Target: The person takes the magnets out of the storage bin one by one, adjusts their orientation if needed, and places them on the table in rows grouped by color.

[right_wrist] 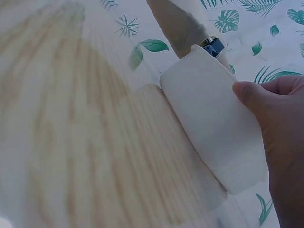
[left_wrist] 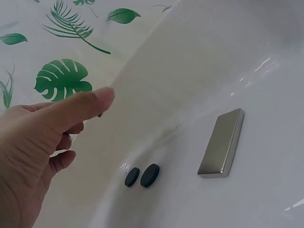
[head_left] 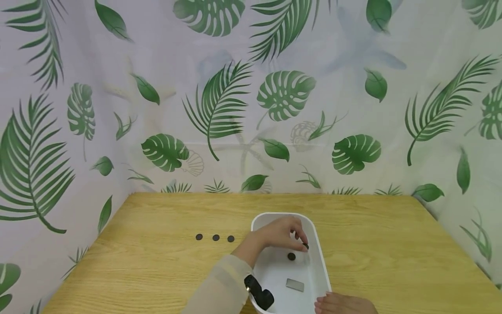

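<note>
My left hand (head_left: 284, 235) reaches into a white plastic box (head_left: 322, 261) and pinches a small black disc (head_left: 305, 246) between thumb and fingertips. Only a dark sliver of that disc (left_wrist: 100, 115) shows under the thumb in the left wrist view. Below the hand, two more black discs (left_wrist: 149, 175) sit side by side in the box. A silver rectangular block (head_left: 295, 285) lies flat on the box floor. My right hand (head_left: 345, 303) grips the near right part of the box's rim, its thumb (right_wrist: 249, 92) at the edge in the right wrist view.
Three black discs (head_left: 216, 237) lie in a row on the wooden table (head_left: 157, 261), left of the box. A leaf-patterned cloth (head_left: 235, 109) hangs behind the table and along its sides. A black wrist camera (head_left: 259, 292) on the left forearm overhangs the box's left rim.
</note>
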### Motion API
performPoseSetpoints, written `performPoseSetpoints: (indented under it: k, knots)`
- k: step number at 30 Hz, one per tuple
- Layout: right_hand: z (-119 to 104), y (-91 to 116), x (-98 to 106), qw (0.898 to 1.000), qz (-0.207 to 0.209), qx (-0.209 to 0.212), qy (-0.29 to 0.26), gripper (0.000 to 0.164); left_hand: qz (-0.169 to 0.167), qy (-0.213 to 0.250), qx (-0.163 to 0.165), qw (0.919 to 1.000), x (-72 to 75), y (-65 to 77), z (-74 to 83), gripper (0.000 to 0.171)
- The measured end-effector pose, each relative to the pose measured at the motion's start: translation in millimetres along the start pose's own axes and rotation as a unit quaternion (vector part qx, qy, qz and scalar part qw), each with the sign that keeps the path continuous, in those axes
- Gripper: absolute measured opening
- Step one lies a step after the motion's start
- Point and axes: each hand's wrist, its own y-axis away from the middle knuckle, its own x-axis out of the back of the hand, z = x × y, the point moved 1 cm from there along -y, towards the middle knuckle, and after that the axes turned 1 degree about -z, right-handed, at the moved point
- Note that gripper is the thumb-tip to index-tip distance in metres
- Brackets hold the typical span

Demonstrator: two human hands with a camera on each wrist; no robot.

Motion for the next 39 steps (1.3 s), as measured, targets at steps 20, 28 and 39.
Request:
performPoseSetpoints:
  k: [20,28,39]
  knots:
    - [-10,0,-2,0.996,0.039,-0.002,0.079,0.03,0.064,0.044,-0.017,0.9968,46.6,11.2,10.4,0.014]
    - [-9,-3,-4,0.994,0.067,0.006,0.087,0.027,0.083,0.038,-0.004,0.9958,67.8,21.5,12.6,0.013]
    - [-14,-5,3,0.997,0.027,-0.019,0.073,0.033,0.144,0.077,-0.018,0.9865,92.8,44.8,9.9,0.01]
